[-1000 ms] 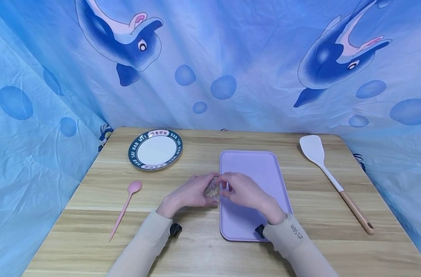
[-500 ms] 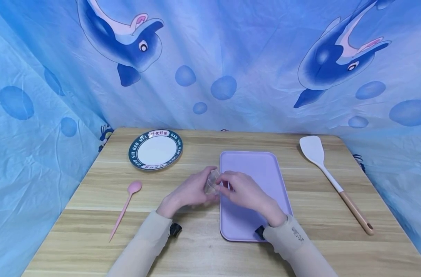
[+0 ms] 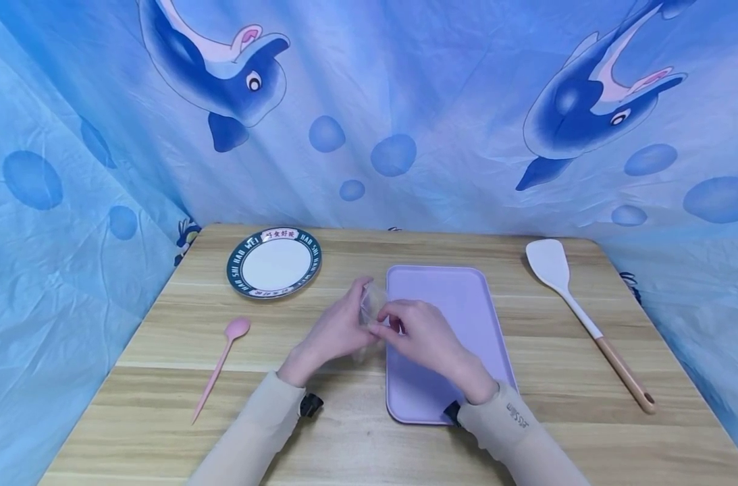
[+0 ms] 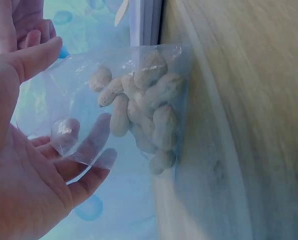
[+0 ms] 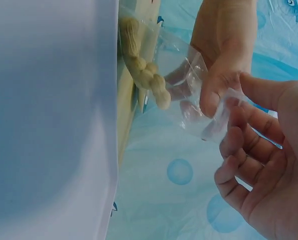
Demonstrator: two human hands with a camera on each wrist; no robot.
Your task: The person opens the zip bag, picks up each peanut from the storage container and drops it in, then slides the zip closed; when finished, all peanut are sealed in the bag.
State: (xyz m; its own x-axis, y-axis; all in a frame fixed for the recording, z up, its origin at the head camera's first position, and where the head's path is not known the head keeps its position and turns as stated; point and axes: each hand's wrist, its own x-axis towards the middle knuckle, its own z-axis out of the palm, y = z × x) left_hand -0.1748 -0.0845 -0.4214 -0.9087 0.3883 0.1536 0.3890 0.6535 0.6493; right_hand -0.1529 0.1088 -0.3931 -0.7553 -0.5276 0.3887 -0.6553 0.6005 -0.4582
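A clear plastic bag (image 3: pixel 373 302) of unshelled peanuts (image 4: pixel 165 91) is between the two hands, at the left edge of a lilac tray (image 3: pixel 444 287). In the left wrist view the peanuts lie bunched at the bag's lower end, close to the wooden tabletop. My left hand (image 3: pixel 335 329) holds the bag near its upper part, thumb on one side and fingers behind the film. With thumb and fingertips, my right hand (image 3: pixel 426 337) pinches the upper edge of the bag, as the right wrist view shows. Whether the bag's mouth is open cannot be told.
A plate with a dark green rim (image 3: pixel 230 270) lies at the back left. Nearer the front left is a pink spoon (image 3: pixel 223 354). On the right rests a white spatula (image 3: pixel 549 263) with a wooden-coloured handle. A blue dolphin-print curtain (image 3: pixel 356 88) surrounds the table.
My left hand has tilted upward around the bag, its fingers shifting toward the back. The bag's clear upper part now shows more between the hands. My right hand keeps its pinch almost in place.
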